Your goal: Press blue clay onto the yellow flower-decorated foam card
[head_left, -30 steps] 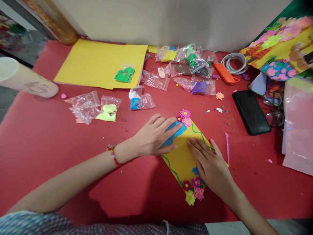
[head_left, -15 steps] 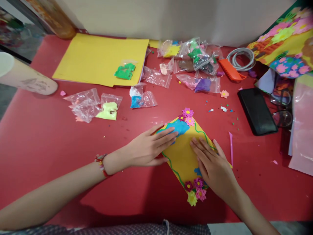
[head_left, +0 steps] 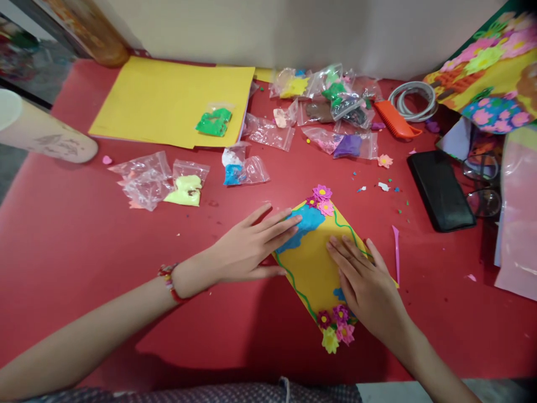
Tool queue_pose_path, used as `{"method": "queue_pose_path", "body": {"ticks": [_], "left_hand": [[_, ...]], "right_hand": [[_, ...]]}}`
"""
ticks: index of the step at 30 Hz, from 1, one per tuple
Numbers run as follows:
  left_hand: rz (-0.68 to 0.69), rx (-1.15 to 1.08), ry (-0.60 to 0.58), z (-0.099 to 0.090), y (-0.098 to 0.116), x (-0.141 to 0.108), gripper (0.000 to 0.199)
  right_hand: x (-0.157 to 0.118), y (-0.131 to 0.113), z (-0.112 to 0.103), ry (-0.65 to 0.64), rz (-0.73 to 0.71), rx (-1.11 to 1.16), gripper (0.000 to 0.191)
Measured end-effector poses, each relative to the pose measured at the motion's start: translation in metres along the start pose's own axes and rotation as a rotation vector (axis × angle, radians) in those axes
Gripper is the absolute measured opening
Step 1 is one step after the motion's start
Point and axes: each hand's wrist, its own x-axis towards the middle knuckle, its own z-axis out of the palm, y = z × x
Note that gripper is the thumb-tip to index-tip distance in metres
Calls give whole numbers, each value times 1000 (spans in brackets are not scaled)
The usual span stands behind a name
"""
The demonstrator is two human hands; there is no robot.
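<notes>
A yellow card (head_left: pixel 312 268) lies at an angle on the red table in front of me, with wavy green clay lines along its edges. Pink and magenta clay flowers (head_left: pixel 322 193) sit at its far corner, and more clay flowers (head_left: pixel 340 324), one of them yellow, at the near corner. My left hand (head_left: pixel 251 243) reaches over the card's left corner, fingers spread, its fingertips on or just above a flat blue clay patch (head_left: pixel 304 226). My right hand (head_left: pixel 369 285) rests flat on the card's right side, fingers stretched out, partly covering a smaller blue patch (head_left: pixel 339 294).
Beyond the card are bags of coloured clay (head_left: pixel 335 95) and a yellow sheet (head_left: pixel 168 101) bearing a green clay bag (head_left: pixel 213 121). To the right lie a pink modelling tool (head_left: pixel 396 254), a black phone (head_left: pixel 441 190), glasses (head_left: pixel 482 202) and an orange comb (head_left: pixel 396 120). A cup (head_left: pixel 46 129) lies left.
My left hand has shifted slightly left, its fingers spreading more and uncovering more of the blue patch. My right hand and the card look unmoved.
</notes>
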Motion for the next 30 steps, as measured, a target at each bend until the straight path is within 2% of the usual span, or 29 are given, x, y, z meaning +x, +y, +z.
{"method": "queue_pose_path", "body": {"ticks": [9,15,21,26,30], "left_hand": [[40,4,20,3,6,9,69],[-12,18,0,0,10,-1,71],[12,15,-29,-1,8,-4,67],[-10,29,-40,-3,9,-1,67],[-9,23,-11,-2,11,-1,67]], "right_hand": [[1,-1,-1,-8,7,1,48],[1,-3,-2,-2,15,4,48],[12,-4,-6,89,-38,-43,36],[20,-5,-10,58,-92,-77,37],[17,-4,-16,161,-43,-89,32]]}}
